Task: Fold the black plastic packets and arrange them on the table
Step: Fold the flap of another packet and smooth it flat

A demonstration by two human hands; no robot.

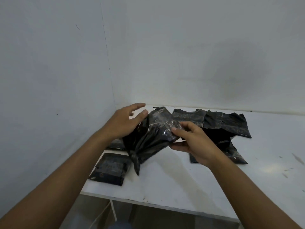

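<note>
Packet [153, 134]: hovering over desk [181, 184], centre. R hand [196, 142] pinching its edge; L hand [125, 121] touching it w/ loose, straight fingers. Prob. light, limp, slippery; gripping flat edges advised.

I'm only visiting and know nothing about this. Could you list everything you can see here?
held packet: one, shiny black, raised over the table, lower end twisted to a point.
folded packets: at least two, black, by the table's left edge, one partly hidden.
flat packets: several, black, overlapping at the back right; exact count unclear.
table: one, white, scuffed, set in a corner.
walls: two, white, behind and to the left.
cord: one, pale, below the table.
left hand: fingers spread, touching the held packet's left side.
right hand: pinches the held packet's right edge.
</note>
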